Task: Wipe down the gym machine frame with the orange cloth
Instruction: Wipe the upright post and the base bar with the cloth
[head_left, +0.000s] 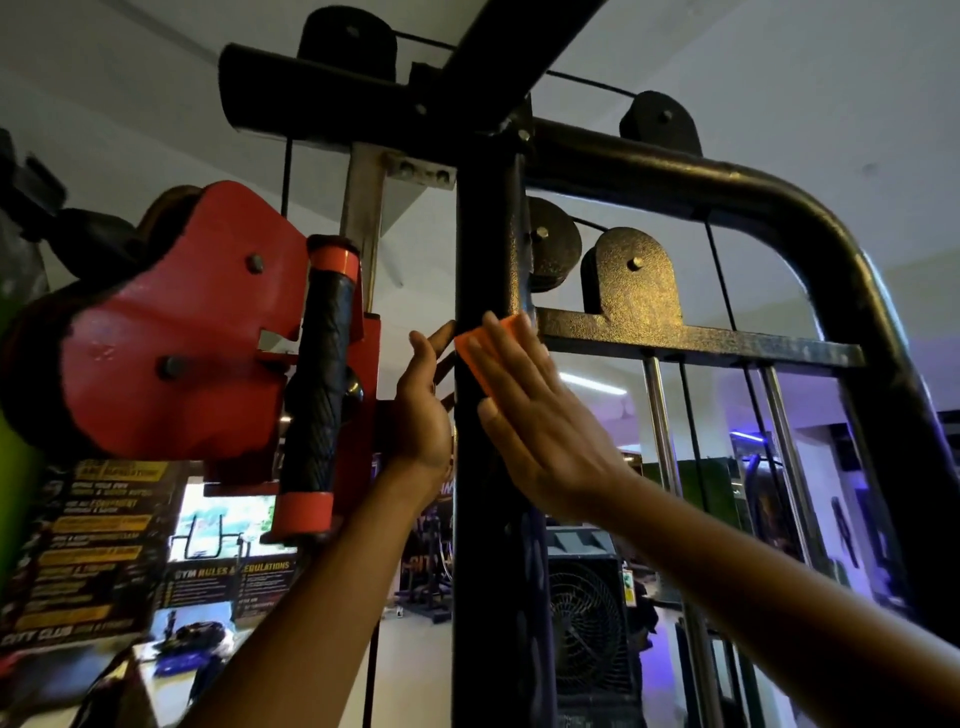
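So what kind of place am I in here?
Almost certainly a gym: a black cable machine frame with pulleys, a red-capped handle, and a "Gym Rules & Regulations" poster.

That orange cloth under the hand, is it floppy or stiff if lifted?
Probably floppy: the orange cloth lies flat against the black post under the right hand's straight fingers. Likely light, since a flat palm alone holds it there. Unpressed, it would probably slide off.

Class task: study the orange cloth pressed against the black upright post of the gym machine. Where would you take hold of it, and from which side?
Pinch the orange cloth at its exposed left edge and upper corner, coming from the left of the black upright post. The right hand lies flat over the rest, so only that strip shows. The left hand is beside it.
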